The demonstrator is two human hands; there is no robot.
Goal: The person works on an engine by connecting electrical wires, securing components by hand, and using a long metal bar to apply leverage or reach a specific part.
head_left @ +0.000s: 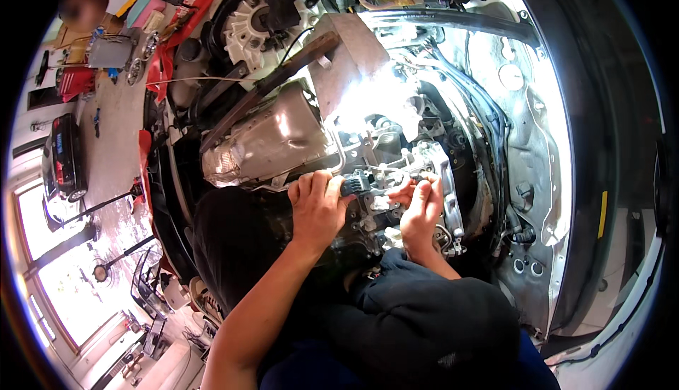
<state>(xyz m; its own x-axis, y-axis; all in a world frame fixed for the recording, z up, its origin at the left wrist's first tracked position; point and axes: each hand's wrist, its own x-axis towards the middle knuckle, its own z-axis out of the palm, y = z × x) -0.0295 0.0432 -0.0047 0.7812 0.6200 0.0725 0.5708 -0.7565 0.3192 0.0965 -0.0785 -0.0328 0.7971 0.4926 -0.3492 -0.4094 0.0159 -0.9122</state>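
Observation:
I am bent over an open engine bay, both hands at a silver metal assembly (pixel 382 156) with bolts and pipes. My left hand (pixel 315 210) is closed, its thumb and fingers gripping the near side of a dark, ribbed block (pixel 356 183) that looks like an electrical connector. That block rests against the assembly. To its right, my right hand (pixel 422 210) pinches something small and dark with thumb and fingertips, close to the assembly's right part. The fingers cover most of that small piece, so its kind does not show.
A beige heat shield (pixel 276 132) lies left of the assembly, with a long brown bar (pixel 269 86) across its upper side. Bright lamp glare whitens the area beyond my hands. Hoses and cables (pixel 481 100) run along the right. Red cloth (pixel 161 65) hangs at the left edge.

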